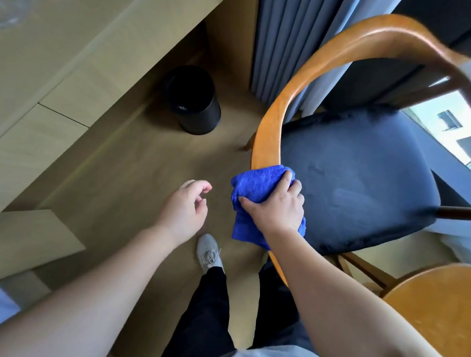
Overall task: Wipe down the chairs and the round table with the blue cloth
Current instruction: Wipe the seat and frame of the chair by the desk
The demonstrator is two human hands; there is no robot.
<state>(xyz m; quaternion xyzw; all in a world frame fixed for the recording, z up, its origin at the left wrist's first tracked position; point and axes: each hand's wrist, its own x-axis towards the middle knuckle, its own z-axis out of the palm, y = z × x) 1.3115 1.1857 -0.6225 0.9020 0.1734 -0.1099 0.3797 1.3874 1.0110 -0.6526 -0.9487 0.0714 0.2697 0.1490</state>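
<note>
**Cloth on chair rail, R hand doing the work**

Closest in, the round table is showing its wooden top at lower right, just beside the chair. Nothing is touching it.

The R hand is gripping the blue cloth in a bunch, fingers curled over the top and thumb on the near side. It's pressing the cloth round the chair's curved wooden back rail. The L hand is hovering over the floor near the cloth but apart from it, fingers loosely curled, holding nothing.

The cloth is looking soft, light and floppy, w/ a loose tail hanging below the wrist. Prob best kept wrapped under the whole palm, not pinched by a corner. The rail is looking stiff and smooth, so the cloth should be sliding easily. The dark padded seat will prob be dragging more.

Farther off, a black bin is standing on the floor, w/ a grey curtain hanging behind the chair.
</note>
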